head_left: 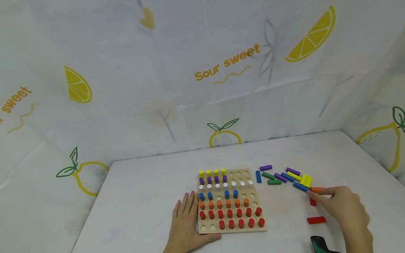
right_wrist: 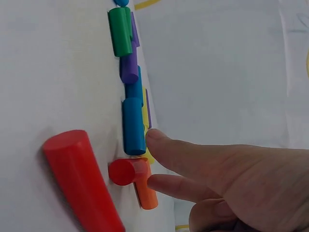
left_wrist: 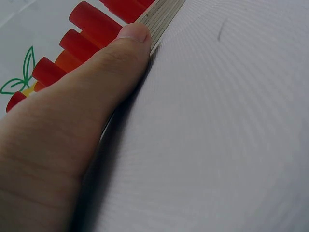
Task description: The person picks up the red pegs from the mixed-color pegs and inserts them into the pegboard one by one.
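Note:
My left hand (head_left: 186, 225) rests against a wooden pegboard (head_left: 232, 231), its straight fingers along the left edge and its thumb at the front edge. In the left wrist view the thumb (left_wrist: 111, 63) touches the board's side beside standing red pegs (left_wrist: 94, 17). Rows of yellow, purple, white, blue, orange and red pegs stand in the board. My right hand (head_left: 345, 203) reaches to the loose pegs, thumb and forefinger apart. Its fingertips lie close by a blue peg (right_wrist: 133, 126), an orange peg (right_wrist: 146, 191) and a red peg (right_wrist: 123, 172); contact is unclear.
Loose green pegs (head_left: 274, 182), purple pegs (head_left: 265, 168) and yellow pegs (head_left: 306, 180) lie right of the board. Another red peg (head_left: 316, 220) lies nearer the front. A black and green object (head_left: 319, 244) sits at the front edge of view. Lemon-print cloth (head_left: 177, 70) hangs behind.

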### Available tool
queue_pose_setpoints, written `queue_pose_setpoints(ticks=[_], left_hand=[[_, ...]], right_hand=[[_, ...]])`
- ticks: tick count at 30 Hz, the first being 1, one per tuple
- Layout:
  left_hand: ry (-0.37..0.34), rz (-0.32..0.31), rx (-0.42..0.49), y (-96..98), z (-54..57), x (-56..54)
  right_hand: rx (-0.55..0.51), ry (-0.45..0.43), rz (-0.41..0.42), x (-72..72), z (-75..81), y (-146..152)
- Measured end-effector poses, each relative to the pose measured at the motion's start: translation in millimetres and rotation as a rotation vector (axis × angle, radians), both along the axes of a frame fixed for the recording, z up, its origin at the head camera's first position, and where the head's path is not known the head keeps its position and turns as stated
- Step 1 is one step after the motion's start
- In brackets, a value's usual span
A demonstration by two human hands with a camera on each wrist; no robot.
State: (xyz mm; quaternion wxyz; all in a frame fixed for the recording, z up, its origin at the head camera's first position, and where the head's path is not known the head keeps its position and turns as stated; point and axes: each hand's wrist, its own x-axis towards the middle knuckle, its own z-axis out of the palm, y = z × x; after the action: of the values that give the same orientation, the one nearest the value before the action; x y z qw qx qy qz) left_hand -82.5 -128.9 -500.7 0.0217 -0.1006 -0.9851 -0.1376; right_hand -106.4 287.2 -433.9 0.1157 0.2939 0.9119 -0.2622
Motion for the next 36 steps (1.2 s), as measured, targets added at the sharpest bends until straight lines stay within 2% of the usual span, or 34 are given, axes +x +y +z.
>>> queue_pose_setpoints(ticks=[11,18,26,30,36], left_hand=[[-0.005,0.001,-0.002,0.1,-0.2,-0.1],[-0.008,0.002,-0.006,-0.2,-0.1,0.0],[-0.003,0.004,-0.007,0.0,-0.6,-0.5],[0.001,0.003,-0.008,-0.2,-1.3,-0.6],[0.006,0.002,-0.009,-0.5,-1.4,-0.2]], right_hand=[[0.023,-0.023,-0.008,-4.7,-8.0,-11.3],[0.006,0.009,-0.003,-4.8,-7.3,-14.3],[-0.018,0.060,0.039,-4.4,-1.6,-14.5],[-0.025,0.118,0.088,-6.2,4.1,-17.1],[-0.019,0.266,0.174,-6.4,14.7,-30.5]])
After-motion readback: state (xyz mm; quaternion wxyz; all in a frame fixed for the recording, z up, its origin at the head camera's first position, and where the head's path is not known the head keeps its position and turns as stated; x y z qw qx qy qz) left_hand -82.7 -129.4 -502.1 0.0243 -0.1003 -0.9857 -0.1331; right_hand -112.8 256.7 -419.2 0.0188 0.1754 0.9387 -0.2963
